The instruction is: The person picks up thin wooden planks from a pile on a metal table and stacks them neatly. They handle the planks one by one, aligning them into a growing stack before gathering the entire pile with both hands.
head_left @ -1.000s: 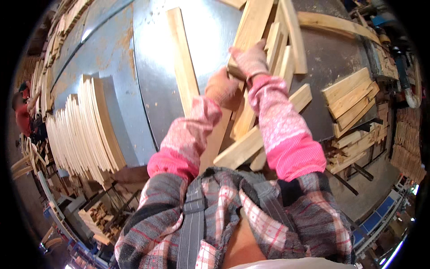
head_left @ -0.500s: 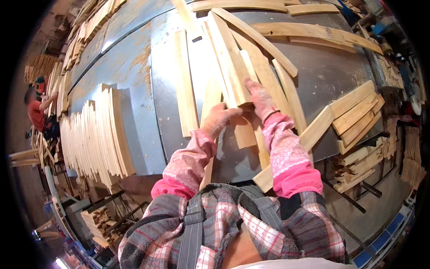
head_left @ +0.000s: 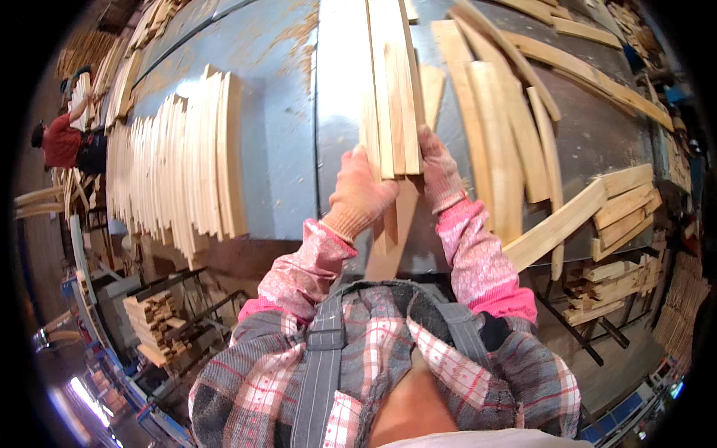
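A narrow stack of long pale wooden boards [head_left: 398, 97] stretches away from me between my gloved hands. My left hand [head_left: 360, 190] grips the near end from the left, its thumb along the side. On the opposite side my right hand [head_left: 442, 173] presses against the same boards, fingers pointing forward. The near ends are almost level, and the far ends run out of the picture at the top. Beneath the bundle, a loose board [head_left: 396, 235] lies slanted on the metal table [head_left: 280, 149]. My palms and some fingers are hidden by the boards.
On the left stands a long row of upright-edged slats [head_left: 179, 157]. Several loose boards [head_left: 497, 142] lie to the right, with a short stack [head_left: 627, 205] at the table's right edge. A person in red [head_left: 63, 142] works at the far left. Wood racks stand below the table edge.
My hands have gathered the boards into a straighter, tighter bundle and shifted it left, away from the loose boards on the right. The view has turned a little.
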`<state>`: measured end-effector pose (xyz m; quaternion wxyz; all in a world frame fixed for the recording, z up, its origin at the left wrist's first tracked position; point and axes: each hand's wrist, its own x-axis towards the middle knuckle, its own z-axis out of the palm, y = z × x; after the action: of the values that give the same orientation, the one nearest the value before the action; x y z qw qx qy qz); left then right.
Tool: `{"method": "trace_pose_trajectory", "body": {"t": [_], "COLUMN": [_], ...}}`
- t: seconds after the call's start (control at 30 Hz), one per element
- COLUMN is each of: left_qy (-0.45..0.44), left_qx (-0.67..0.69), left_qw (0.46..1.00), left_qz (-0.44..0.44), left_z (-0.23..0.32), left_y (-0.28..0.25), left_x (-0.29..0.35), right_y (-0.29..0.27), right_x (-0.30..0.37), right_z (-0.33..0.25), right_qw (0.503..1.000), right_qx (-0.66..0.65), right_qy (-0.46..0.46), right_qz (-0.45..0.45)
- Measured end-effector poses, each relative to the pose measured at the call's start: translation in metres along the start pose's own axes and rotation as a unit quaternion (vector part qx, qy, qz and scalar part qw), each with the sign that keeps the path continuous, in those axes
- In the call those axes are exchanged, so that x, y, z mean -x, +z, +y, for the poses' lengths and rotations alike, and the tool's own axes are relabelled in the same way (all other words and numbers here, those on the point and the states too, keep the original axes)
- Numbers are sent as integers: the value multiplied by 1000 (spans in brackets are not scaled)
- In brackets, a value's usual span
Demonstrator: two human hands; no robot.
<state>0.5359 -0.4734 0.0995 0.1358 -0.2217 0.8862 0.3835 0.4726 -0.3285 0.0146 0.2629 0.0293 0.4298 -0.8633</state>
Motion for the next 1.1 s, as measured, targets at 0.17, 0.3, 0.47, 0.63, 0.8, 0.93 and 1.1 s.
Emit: {"method": "trace_pose_trajectory", "body": {"t": [0.17,0.3,0.47,0.63,0.8,0.93,1.1], "left_qy": [-58,-125,1,-48,-9,-162,-177], "left_qx": [-117,-188,-20,275,131,-102,-113], "left_qw": [991,973,995,959,991,980,975], "left_qz": [44,39,-94,-52,19,46,71], "left_z": [-73,-149,-232,-279,-232,-153,-156], "left_y": [-84,-112,-144,-154,-155,-130,-139], "left_x": [3,-8,-32,-87,-128,-120,-123], "right_y": [86,137,124,143,117,105,155], "right_x": [-36,-29,-37,-37,-56,-56,-47], "right_z": [102,189,234,215,212,231,165], "right_qw": [978,989,947,908,729,703,697], "right_qx": [-157,-16,246,99,651,675,630], "right_qy": [117,146,201,395,187,221,338], "right_qz": [-75,10,-46,96,-101,-26,54]}}
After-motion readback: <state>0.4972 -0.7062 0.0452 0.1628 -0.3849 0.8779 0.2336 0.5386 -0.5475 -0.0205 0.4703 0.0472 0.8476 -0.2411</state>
